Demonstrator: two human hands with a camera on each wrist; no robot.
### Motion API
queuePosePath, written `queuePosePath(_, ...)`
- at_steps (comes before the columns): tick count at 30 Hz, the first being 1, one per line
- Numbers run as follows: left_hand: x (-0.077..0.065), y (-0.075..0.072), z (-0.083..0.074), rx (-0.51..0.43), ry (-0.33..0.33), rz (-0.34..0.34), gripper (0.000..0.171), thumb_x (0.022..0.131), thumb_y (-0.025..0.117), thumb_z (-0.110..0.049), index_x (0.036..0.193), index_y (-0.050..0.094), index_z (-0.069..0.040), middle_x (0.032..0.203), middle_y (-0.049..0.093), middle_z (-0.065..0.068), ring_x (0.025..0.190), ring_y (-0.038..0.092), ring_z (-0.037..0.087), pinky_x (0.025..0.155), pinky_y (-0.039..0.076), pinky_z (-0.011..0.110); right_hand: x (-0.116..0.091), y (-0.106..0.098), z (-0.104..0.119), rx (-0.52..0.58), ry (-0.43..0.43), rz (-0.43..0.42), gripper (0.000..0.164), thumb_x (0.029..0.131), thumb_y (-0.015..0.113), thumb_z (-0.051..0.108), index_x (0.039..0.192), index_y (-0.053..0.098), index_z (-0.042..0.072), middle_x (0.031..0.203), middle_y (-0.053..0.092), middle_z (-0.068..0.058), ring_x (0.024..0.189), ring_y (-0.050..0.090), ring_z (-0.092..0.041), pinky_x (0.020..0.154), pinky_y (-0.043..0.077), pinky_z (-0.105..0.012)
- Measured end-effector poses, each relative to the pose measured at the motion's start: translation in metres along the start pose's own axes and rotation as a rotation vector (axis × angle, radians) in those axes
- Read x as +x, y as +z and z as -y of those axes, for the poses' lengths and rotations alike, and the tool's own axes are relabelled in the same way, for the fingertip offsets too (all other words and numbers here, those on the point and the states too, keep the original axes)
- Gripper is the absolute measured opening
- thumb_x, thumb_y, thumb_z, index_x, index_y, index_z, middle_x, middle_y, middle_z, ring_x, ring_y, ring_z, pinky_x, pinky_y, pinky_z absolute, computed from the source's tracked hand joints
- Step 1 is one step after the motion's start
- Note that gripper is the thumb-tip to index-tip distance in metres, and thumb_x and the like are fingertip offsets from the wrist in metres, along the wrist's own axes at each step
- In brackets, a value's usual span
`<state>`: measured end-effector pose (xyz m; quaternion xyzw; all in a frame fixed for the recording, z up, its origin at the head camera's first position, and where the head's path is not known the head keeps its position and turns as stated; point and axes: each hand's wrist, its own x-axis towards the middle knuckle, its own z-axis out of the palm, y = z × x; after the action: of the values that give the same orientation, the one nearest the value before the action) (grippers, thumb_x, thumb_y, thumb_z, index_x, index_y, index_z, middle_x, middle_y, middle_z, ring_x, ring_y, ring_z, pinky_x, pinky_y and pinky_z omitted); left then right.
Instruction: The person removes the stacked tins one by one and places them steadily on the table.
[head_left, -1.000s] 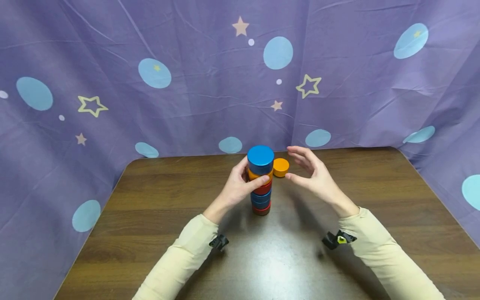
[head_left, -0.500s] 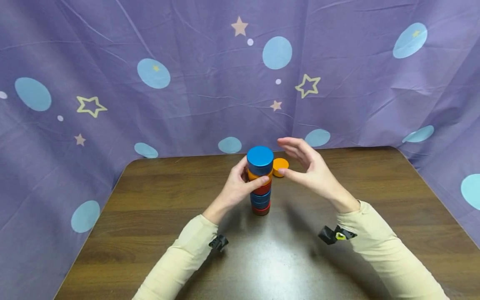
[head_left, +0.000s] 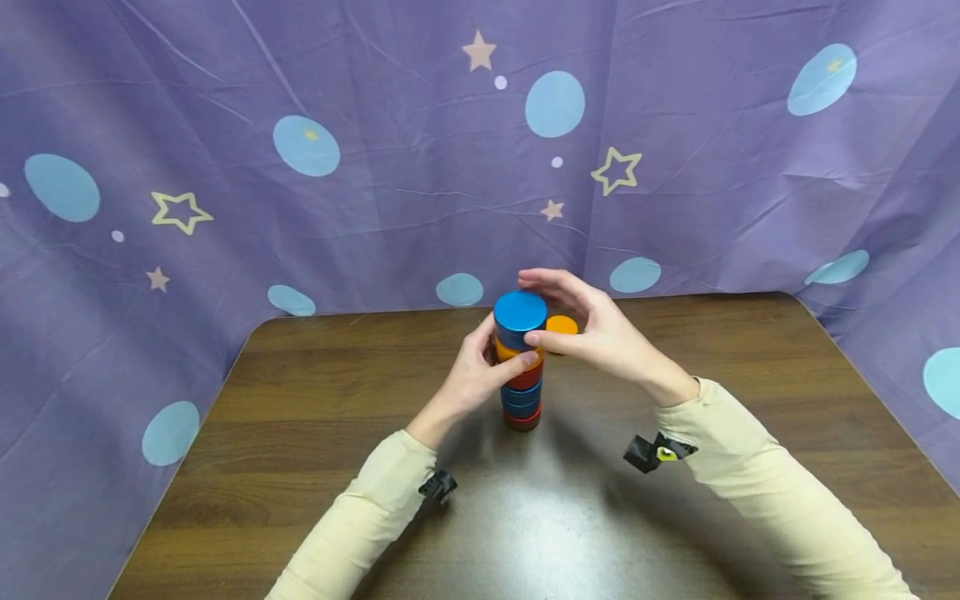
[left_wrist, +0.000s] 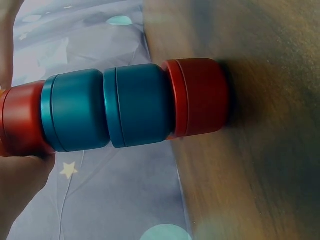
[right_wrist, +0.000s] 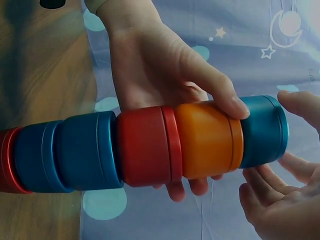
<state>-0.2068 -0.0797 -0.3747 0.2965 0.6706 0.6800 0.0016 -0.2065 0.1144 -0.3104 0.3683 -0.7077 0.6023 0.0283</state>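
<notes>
Small round lidded tins stand in one upright column on the table. From the bottom they run red (left_wrist: 205,97), blue (left_wrist: 140,105), blue (left_wrist: 77,112), red (right_wrist: 145,145), orange (right_wrist: 206,140) and blue on top (head_left: 521,312). My left hand (head_left: 472,367) grips the column at the orange tin, thumb across its near side and fingers behind it and the red one. My right hand (head_left: 600,332) is at the top blue tin, thumb and fingers curved loosely on either side; whether they touch it is unclear. Behind the column sits a loose orange tin (head_left: 564,325), partly hidden by my right hand.
The brown wooden table (head_left: 315,433) ends at the back against a purple curtain (head_left: 397,167) with stars and blue ovals. Black wrist mounts (head_left: 438,485) show below both hands.
My right hand has moved left from beside the loose orange tin to the top blue tin, now covering part of the loose one. The left hand and column have stayed in place.
</notes>
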Motion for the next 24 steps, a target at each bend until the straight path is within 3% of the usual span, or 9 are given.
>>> queuePosePath(6,-0.0008,0.0009,0.0007,0.0,0.016,0.005,0.06,0.088,0.073,-0.019,0.137,0.045,0.0,0.126,0.056,0.017,0.107,0.057,0.025,0.095,0.046,0.041,0.0006,0.0048,-0.0029,-0.043,0.09,-0.004,0.056,0.084,0.074,0.004,0.135,0.052,0.007,0.131,0.056,-0.003,0.11,0.058,-0.017,0.096,0.045,-0.037)
queuePosePath(11,-0.0011,0.0006,0.001,0.017,0.028,0.008,0.057,0.088,0.071,-0.009,0.138,0.045,0.0,0.127,0.055,0.017,0.107,0.057,0.026,0.094,0.047,0.041,-0.0018,0.0076,-0.0064,-0.05,0.1,-0.036,0.054,0.083,0.075,0.005,0.133,0.055,0.009,0.129,0.058,-0.002,0.109,0.059,-0.018,0.096,0.045,-0.037)
queuePosePath(20,0.0,0.0003,0.0019,0.02,0.029,0.018,0.067,0.087,0.073,-0.035,0.139,0.045,-0.003,0.125,0.057,0.013,0.106,0.057,0.025,0.094,0.048,0.04,-0.0054,0.0071,-0.0075,-0.01,0.113,-0.057,0.053,0.083,0.075,0.006,0.133,0.056,0.007,0.127,0.059,-0.003,0.109,0.06,-0.019,0.093,0.048,-0.034)
queuePosePath(24,-0.0001,0.0,0.001,0.022,0.017,0.018,0.057,0.089,0.071,-0.018,0.138,0.046,-0.002,0.123,0.056,0.015,0.104,0.058,0.026,0.092,0.048,0.04,-0.0062,0.0057,-0.0066,0.001,0.119,-0.054,0.053,0.083,0.075,0.005,0.132,0.056,0.008,0.126,0.06,-0.004,0.108,0.06,-0.02,0.092,0.048,-0.034)
